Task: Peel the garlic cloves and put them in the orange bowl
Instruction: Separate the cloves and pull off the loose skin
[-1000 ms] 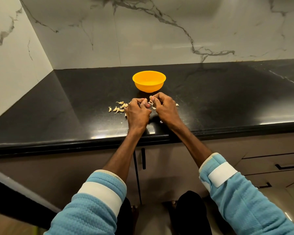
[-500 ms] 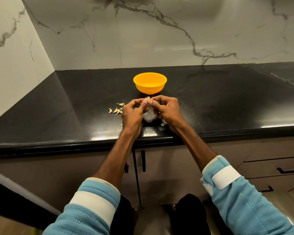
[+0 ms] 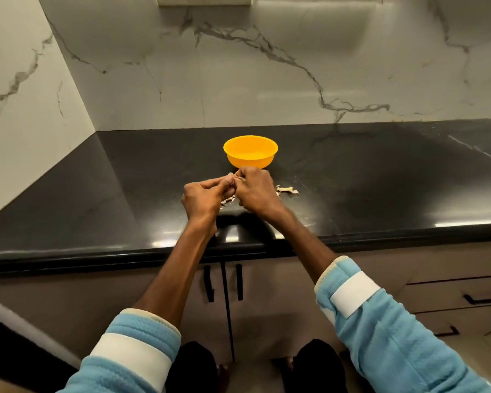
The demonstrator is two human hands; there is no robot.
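An orange bowl [image 3: 250, 151] stands on the black countertop [image 3: 366, 177], a little behind my hands. My left hand [image 3: 204, 198] and my right hand [image 3: 257, 191] meet just in front of the bowl, fingertips together, both pinching one small garlic clove [image 3: 236, 179] that is mostly hidden by the fingers. Loose pieces of garlic skin [image 3: 287, 190] lie on the counter right of my right hand. A few more garlic bits [image 3: 228, 201] show between my hands; I cannot tell whether they are cloves or skin.
White marble walls close the counter at the back and on the left. The counter's front edge [image 3: 125, 251] runs under my forearms, with cabinet doors and drawer handles [image 3: 485, 299] below. Bare black counter stretches to the left and right.
Both hands stay together on the clove and have lifted slightly toward the bowl. The camera tilted, so the garlic pile left of my hands is now hidden behind my left hand.
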